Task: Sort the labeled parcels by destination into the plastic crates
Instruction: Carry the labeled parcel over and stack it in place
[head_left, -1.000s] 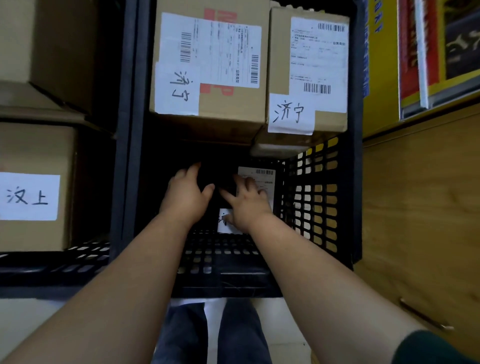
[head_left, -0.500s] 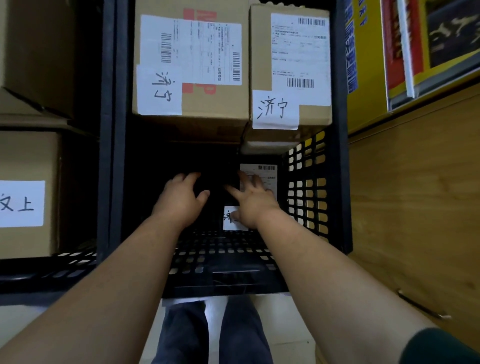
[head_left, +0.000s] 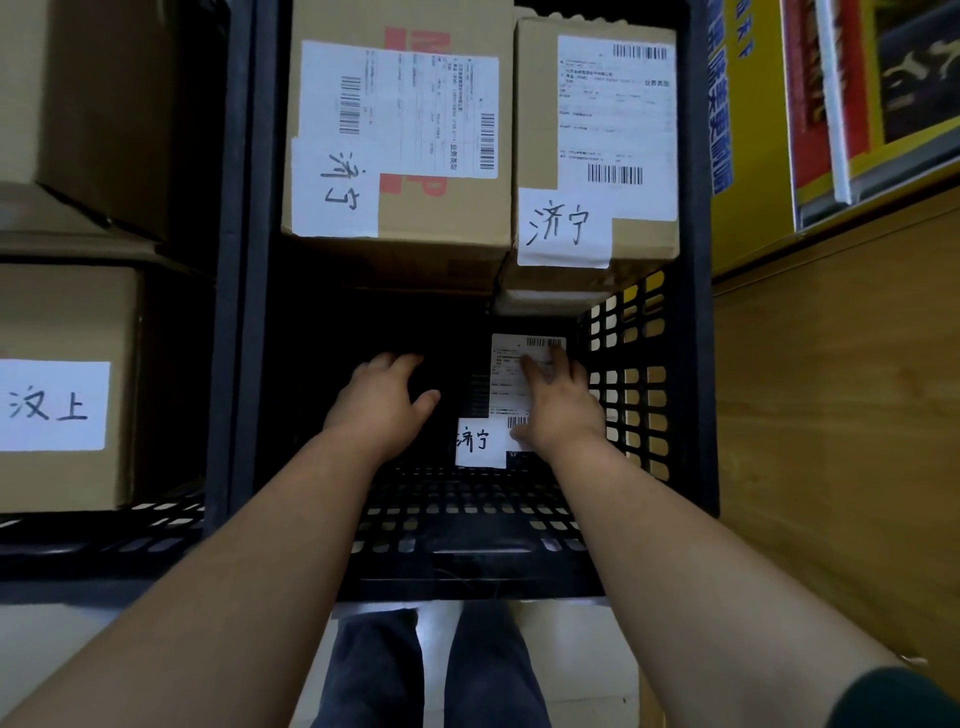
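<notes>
Right hand (head_left: 561, 410) slid up the dark parcel (head_left: 503, 382), fingers spread flat; left hand (head_left: 379, 402) rests there, fingers relaxed.

Both arms reach down, left grip (head_left: 381, 402) and right grip (head_left: 562, 411) palm-down, fingers loose.

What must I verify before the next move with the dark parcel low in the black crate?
1. Destination: the white handwritten tag on the dark flat parcel reads 济宁, like the tags on the wide brown cardboard box and the narrow brown cardboard box in this black plastic crate: ok.
2. Parcel lies flat on the crate floor: cannot tell, too dark.
3. Right hand lies flat on the white shipping label, no grip: ok.
4. Left hand fingertips lost in shadow, grip: cannot tell.
5. Brown box tagged 汶上 sits apart, in the neighbouring black crate: ok.
</notes>
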